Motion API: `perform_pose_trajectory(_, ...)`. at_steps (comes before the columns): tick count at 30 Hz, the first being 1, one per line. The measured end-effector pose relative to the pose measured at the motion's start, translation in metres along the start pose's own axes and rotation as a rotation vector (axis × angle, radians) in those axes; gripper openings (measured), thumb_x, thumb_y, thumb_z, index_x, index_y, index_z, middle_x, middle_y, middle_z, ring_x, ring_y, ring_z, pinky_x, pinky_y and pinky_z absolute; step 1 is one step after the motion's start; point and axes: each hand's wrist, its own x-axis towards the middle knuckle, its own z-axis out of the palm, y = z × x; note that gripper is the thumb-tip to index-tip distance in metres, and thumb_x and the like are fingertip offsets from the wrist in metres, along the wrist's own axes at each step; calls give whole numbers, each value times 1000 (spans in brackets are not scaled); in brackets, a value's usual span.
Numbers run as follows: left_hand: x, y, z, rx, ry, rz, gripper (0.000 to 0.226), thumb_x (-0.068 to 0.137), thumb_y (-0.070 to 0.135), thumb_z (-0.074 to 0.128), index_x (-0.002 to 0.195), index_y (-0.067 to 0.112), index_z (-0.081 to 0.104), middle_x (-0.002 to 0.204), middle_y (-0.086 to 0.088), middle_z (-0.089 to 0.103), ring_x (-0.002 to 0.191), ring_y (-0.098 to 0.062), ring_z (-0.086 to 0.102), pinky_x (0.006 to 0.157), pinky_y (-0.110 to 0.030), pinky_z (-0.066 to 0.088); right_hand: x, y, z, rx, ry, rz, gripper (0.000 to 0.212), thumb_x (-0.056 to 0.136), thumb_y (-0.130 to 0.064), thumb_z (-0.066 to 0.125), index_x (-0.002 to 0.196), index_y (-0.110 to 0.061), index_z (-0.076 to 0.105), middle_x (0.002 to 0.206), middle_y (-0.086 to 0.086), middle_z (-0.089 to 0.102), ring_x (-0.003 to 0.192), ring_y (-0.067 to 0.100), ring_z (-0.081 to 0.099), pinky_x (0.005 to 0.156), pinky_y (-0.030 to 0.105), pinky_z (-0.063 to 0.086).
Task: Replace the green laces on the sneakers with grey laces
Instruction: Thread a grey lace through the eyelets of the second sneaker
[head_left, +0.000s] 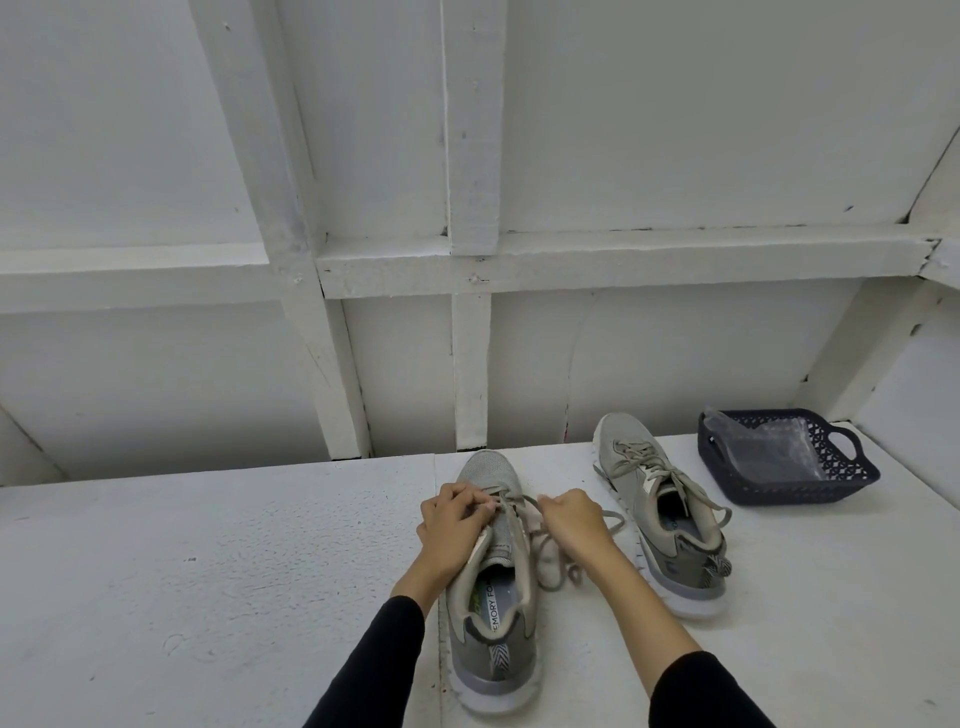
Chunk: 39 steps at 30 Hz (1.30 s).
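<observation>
A grey-green sneaker (493, 613) stands in front of me on the white table, toe pointing away. My left hand (453, 525) pinches its lace at the eyelets near the toe. My right hand (571, 519) grips the same olive lace (553, 564) on the shoe's right side; the loose end loops on the table below that hand. A second matching sneaker (660, 509) lies to the right, laced and tied with the same dull greenish lace.
A dark blue plastic basket (841, 483) with a clear plastic bag (769, 441) inside sits at the far right. A white wooden frame wall rises behind the table (208, 571). The table's far edge runs just beyond the shoes.
</observation>
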Motion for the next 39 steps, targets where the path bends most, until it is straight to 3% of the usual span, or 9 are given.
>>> perform_pose_trajectory(4, -1, 3, 0, -3, -1, -15, 16, 90, 23, 59, 92, 37, 66, 114, 18, 48, 117, -12, 30, 100, -38, 24, -3, 15, -12, -140, -131, 98, 10, 87, -13, 51, 79, -8, 48, 74, 7, 50, 54, 18, 47, 47, 23, 37)
perform_pose_trajectory(9, -3, 4, 3, -35, 59, -25, 17, 89, 22, 61, 84, 37, 65, 108, 19, 50, 114, -12, 32, 93, -34, 23, -20, 27, -18, -448, -112, 97, 15, 93, -23, 50, 103, -12, 48, 111, 9, 56, 104, 28, 57, 77, 31, 44)
perform_pose_trajectory(12, -3, 3, 4, -44, 82, -32, 12, 88, 22, 62, 87, 33, 65, 110, 15, 54, 114, -14, 34, 94, -36, 25, -19, 33, -19, -465, 19, -3, 2, 86, -14, 53, 89, -13, 53, 104, 7, 60, 97, 26, 57, 73, 30, 45)
perform_pose_trajectory(17, -4, 1, 5, -95, 126, -31, 10, 86, 21, 66, 90, 30, 64, 110, 12, 58, 116, -14, 36, 99, -38, 28, 2, 35, -14, -253, 173, -134, 18, 92, -11, 56, 108, -12, 63, 112, 5, 62, 100, 22, 58, 80, 32, 49)
perform_pose_trajectory(25, -5, 1, 8, -92, 143, -29, 14, 83, 21, 69, 85, 33, 62, 104, 15, 59, 113, -15, 42, 100, -40, 30, 10, 38, 12, -467, 272, -163, 17, 97, -16, 52, 104, -14, 68, 110, 5, 62, 106, 23, 49, 87, 34, 45)
perform_pose_trajectory(29, -3, 1, 6, -105, 156, -13, 15, 79, 21, 70, 81, 34, 63, 99, 16, 60, 112, -17, 49, 102, -48, 33, 5, 4, 11, 68, 427, -290, 10, 95, -13, 51, 88, -18, 57, 90, -1, 60, 91, 23, 53, 77, 37, 46)
perform_pose_trajectory(32, -6, 1, 4, -115, 113, -4, 12, 73, 28, 64, 83, 34, 63, 100, 18, 59, 113, -17, 49, 102, -47, 35, -3, -26, -5, 436, 489, -299, 13, 94, -7, 54, 93, -20, 59, 84, -11, 60, 74, 10, 52, 67, 16, 42)
perform_pose_trajectory(35, -8, 3, -2, -234, 73, -12, 20, 72, 19, 65, 88, 31, 64, 107, 10, 56, 114, -19, 51, 102, -39, 41, -6, -34, -12, 548, 407, -304, 16, 94, -9, 57, 99, -22, 64, 86, -15, 62, 75, -1, 54, 64, 4, 40)
perform_pose_trajectory(39, -6, 16, -11, -225, 25, -113, 29, 66, 22, 68, 93, 28, 59, 114, -1, 54, 115, -20, 51, 101, -34, 43, -7, -24, 3, 515, 317, -288, 9, 91, -15, 63, 87, -19, 70, 80, -6, 68, 75, 7, 59, 69, 17, 45)
